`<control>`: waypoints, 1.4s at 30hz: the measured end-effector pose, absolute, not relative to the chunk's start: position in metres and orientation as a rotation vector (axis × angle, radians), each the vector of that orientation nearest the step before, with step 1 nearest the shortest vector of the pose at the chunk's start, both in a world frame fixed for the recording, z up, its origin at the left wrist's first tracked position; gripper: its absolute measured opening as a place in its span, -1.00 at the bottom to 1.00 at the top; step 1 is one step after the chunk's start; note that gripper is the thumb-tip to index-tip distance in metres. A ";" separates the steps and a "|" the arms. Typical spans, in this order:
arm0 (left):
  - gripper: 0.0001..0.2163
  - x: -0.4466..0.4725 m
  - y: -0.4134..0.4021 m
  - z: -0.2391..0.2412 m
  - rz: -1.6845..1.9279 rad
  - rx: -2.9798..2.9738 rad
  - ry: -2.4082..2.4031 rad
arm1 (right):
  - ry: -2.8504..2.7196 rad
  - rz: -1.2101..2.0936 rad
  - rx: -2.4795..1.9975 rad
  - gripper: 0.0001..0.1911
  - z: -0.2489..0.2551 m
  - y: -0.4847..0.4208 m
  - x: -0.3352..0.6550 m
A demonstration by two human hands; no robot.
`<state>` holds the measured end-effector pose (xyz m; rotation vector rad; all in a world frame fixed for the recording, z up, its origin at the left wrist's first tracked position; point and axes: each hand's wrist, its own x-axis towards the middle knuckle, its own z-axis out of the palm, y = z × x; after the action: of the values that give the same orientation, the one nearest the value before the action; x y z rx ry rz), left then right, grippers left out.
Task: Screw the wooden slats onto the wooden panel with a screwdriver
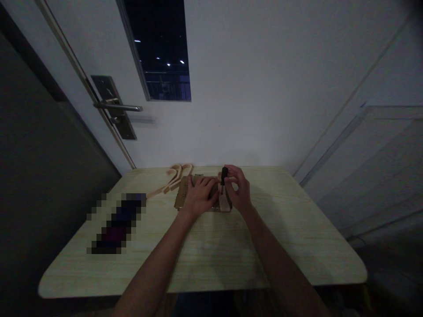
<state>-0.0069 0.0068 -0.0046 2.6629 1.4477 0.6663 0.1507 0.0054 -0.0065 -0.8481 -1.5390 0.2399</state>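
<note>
Pale tabletop [205, 251], white door behind. 1 wooden board [181, 196]: likely stiff, light; hold by its edges. Left hand [200, 196] open, pressed flat on board. Right hand [239, 189] pinching black screwdriver [224, 174], upright at board's right end. Curved wood strips [176, 171] just behind board.

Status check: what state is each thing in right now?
Left hand: flat on the board.
Board: lying flat on the table.
Right hand: gripping the screwdriver.
Screwdriver: upright, tip down at board.
Curved strips: lying loose behind board.
Door handle: level.
</note>
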 end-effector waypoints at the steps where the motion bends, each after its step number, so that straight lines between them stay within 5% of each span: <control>1: -0.71 -0.007 0.007 -0.005 0.665 2.663 1.450 | -1.529 0.238 -0.854 -0.69 -0.007 0.006 0.151; 42: -0.70 -0.007 0.004 -0.001 0.655 2.633 1.447 | -1.510 0.092 -0.870 -0.69 -0.007 0.008 0.150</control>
<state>-0.0067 0.0044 -0.0010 2.6328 1.4475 0.6547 0.1503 0.0081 -0.0074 -0.8697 -1.5104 0.0917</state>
